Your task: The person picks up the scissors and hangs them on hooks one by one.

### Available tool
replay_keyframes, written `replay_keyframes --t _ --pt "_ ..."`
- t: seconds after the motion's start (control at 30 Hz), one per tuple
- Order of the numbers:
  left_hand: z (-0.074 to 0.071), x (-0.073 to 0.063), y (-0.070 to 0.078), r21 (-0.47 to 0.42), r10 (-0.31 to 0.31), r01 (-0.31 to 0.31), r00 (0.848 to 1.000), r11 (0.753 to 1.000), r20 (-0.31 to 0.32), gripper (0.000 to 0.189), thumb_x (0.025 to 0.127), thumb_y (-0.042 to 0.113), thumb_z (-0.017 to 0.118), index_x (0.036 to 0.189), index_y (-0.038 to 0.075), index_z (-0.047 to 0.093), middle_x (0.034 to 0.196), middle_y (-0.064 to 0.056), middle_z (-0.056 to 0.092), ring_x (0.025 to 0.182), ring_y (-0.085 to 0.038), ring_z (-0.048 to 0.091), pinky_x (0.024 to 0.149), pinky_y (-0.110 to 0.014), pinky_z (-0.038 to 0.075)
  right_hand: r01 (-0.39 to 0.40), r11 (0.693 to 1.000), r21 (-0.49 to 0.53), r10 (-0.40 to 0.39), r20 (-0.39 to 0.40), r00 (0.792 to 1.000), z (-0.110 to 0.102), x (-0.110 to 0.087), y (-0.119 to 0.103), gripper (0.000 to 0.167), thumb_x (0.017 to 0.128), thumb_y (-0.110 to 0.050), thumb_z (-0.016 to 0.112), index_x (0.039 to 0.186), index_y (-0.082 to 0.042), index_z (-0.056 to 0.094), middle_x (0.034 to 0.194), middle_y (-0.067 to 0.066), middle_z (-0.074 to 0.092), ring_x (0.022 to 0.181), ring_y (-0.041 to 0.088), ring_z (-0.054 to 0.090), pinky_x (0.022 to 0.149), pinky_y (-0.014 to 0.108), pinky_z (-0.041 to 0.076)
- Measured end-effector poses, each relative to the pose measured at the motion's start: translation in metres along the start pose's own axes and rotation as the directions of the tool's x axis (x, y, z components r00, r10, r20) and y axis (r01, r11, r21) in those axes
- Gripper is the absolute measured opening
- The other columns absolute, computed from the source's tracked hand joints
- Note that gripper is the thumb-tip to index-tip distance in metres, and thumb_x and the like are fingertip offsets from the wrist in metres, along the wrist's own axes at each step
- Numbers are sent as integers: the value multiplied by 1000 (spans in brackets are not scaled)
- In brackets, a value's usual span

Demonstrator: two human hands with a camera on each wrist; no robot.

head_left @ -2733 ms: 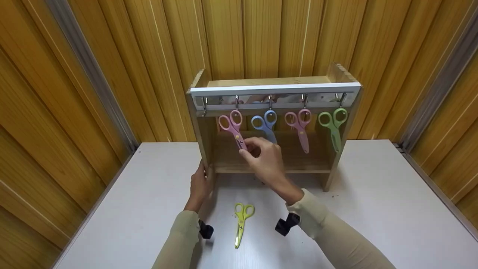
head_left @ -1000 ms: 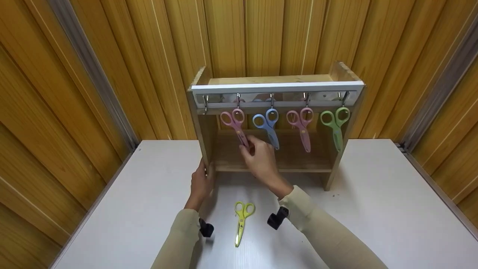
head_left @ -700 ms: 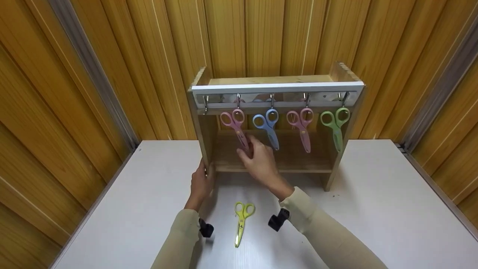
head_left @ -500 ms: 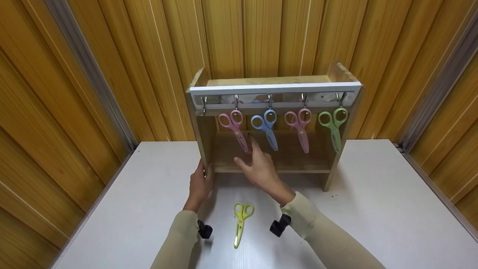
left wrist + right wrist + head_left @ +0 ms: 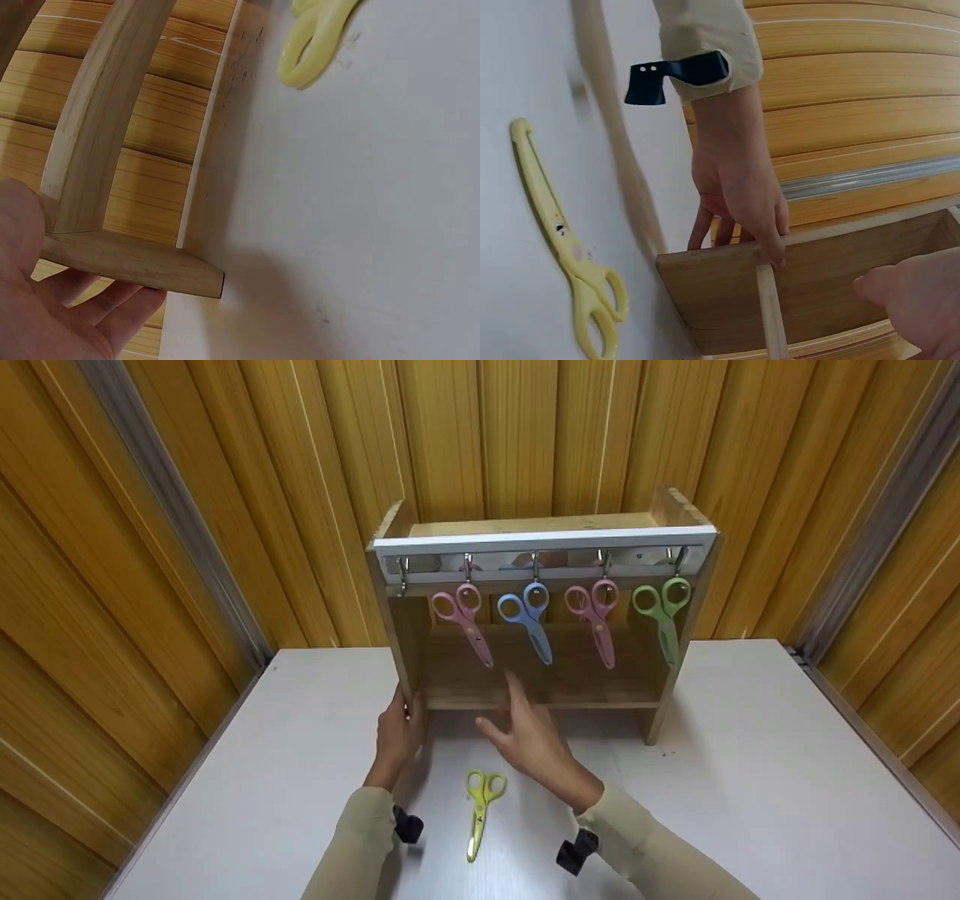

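Note:
My left hand point(image 5: 397, 733) grips the lower left side panel of a wooden rack point(image 5: 409, 641), thumb on the inner side and fingers around the outside. My right hand point(image 5: 536, 742) is in front of the rack's lower shelf, fingers apart, holding nothing. Above it, pink scissors point(image 5: 470, 630) hang by one handle loop from the second hook from the left. Blue scissors point(image 5: 532, 621), another pair of pink scissors point(image 5: 598, 621) and green scissors point(image 5: 666, 619) hang to their right. Yellow scissors point(image 5: 479, 811) lie on the table between my forearms, handles towards the rack.
The leftmost hook point(image 5: 403, 576) on the rack's metal rail point(image 5: 544, 540) bears nothing. The rack stands on a white table point(image 5: 757, 750), with wood-panelled walls point(image 5: 517, 435) behind and on both sides. A black wrist mount point(image 5: 577, 851) sticks out from my right sleeve.
My right hand has let go of the left pink scissors' blade end and drawn down and back towards me, fingers spread. Those scissors hang free. My left hand stays on the rack.

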State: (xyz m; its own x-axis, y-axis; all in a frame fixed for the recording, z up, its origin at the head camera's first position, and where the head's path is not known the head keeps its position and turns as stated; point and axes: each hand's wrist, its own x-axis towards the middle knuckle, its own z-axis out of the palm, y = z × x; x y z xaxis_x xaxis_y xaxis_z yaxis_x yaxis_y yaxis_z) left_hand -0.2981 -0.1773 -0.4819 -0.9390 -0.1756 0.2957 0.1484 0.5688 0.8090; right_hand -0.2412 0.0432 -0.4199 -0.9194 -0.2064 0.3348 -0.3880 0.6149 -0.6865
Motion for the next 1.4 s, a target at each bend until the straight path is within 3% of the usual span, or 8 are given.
replay_keyframes --t 0.17,0.27,0.5,0.7,0.87,1.07,1.4 --pt "0 0 1 -7 -11 11 1000 1000 3 54 111 27 46 161 11 33 149 -20 54 124 -35 64 96 -50 55 17 992 -122 -7 90 996 4 -14 2 84 95 -36 75 159 -5 31 101 12 73 76 21 68 59 37 52" --pt "0 1 1 -16 -20 21 1000 1000 13 55 111 29 45 162 13 31 151 -18 53 127 -34 62 98 -50 54 39 982 -186 -11 151 988 7 -23 3 83 94 -38 76 158 -5 34 100 11 73 76 21 67 53 33 48" --pt "-1 0 1 -20 -31 31 999 999 22 55 111 29 45 163 14 30 151 -17 52 128 -33 61 101 -50 52 106 952 -288 -47 206 978 16 -38 5 73 92 -41 78 148 -4 49 87 7 69 69 19 63 53 40 49" --pt "-2 0 1 -38 -44 45 999 998 32 56 111 31 44 163 16 30 151 -17 53 127 -33 62 101 -50 52 174 926 -336 -102 220 970 20 -48 9 64 89 -40 80 137 -2 60 86 9 68 63 18 59 49 40 48" --pt "-2 0 0 -33 -12 12 1000 999 22 55 111 28 44 162 13 30 151 -18 52 126 -33 63 98 -50 54 210 913 -349 -132 235 963 23 -53 10 47 87 -38 83 116 -4 71 76 2 59 59 13 52 45 36 44" --pt "-1 0 0 -6 12 -12 1000 1000 9 55 112 27 46 162 10 31 151 -20 52 125 -36 63 96 -51 55 260 900 -348 -177 253 951 28 -59 11 30 85 -36 84 84 -12 66 66 -7 45 58 6 41 43 29 36" --pt "-1 0 0 -13 -6 6 1000 1000 11 56 111 26 46 162 11 30 154 -18 49 131 -36 59 102 -51 51 281 871 -403 -176 278 944 35 -64 15 34 85 -41 83 78 -16 60 69 -3 49 58 13 49 43 34 38"
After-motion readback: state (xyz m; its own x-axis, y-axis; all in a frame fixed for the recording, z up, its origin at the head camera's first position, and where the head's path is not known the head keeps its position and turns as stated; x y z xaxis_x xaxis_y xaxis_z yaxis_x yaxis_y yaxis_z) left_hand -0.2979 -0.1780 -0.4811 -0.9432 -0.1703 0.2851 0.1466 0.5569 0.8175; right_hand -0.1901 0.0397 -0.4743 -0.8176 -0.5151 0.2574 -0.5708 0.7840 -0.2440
